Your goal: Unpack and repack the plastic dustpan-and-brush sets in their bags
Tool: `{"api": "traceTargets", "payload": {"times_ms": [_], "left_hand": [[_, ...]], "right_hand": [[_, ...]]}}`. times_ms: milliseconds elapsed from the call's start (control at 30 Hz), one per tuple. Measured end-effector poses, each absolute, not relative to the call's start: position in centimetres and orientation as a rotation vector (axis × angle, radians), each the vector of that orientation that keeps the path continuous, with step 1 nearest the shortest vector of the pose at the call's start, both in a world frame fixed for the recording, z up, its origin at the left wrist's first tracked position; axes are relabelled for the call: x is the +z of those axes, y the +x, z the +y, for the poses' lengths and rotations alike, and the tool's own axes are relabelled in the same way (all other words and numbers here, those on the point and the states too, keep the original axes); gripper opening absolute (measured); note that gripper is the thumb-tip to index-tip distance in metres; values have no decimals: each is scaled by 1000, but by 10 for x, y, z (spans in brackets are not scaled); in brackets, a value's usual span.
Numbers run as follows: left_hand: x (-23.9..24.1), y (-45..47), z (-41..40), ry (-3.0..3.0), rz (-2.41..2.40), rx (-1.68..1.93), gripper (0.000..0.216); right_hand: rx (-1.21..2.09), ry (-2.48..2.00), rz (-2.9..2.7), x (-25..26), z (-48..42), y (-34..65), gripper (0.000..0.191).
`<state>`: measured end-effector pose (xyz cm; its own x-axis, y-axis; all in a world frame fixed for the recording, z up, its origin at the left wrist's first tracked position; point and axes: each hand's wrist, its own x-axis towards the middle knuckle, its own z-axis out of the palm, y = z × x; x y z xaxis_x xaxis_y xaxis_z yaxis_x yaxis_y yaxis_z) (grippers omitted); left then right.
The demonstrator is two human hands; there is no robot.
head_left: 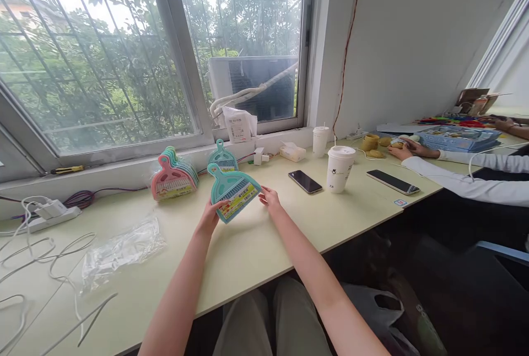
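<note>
A turquoise mini dustpan with a brush and a yellow label [236, 193] is tilted up above the table between my two hands. My left hand [210, 214] grips its lower left edge, thumb over the front. My right hand [269, 200] has its fingers closed at the right corner of the same dustpan. Just behind it a second turquoise dustpan set [222, 156] stands against the window ledge. To the left is a nested stack of dustpan sets [172, 182], a pink one in front and turquoise ones behind.
A crumpled clear plastic bag [124, 248] and loose white cables [61, 268] lie at left. Right of my hands are a phone [305, 181], a white lidded cup [340, 171] and a tissue pack [292, 151]. A co-worker's hands [407, 148] hold a brownish object farther right.
</note>
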<state>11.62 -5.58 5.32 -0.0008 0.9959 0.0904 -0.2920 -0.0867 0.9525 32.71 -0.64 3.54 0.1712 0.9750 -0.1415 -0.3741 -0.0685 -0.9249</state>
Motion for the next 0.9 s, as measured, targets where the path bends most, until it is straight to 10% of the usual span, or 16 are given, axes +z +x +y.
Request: {"api": "traceTargets", "payload": {"times_ms": [900], "left_hand": [[54,122,-53,922,846,1503,64]], "right_hand": [[1732,-534,-1107,46,-34,293,29]]}}
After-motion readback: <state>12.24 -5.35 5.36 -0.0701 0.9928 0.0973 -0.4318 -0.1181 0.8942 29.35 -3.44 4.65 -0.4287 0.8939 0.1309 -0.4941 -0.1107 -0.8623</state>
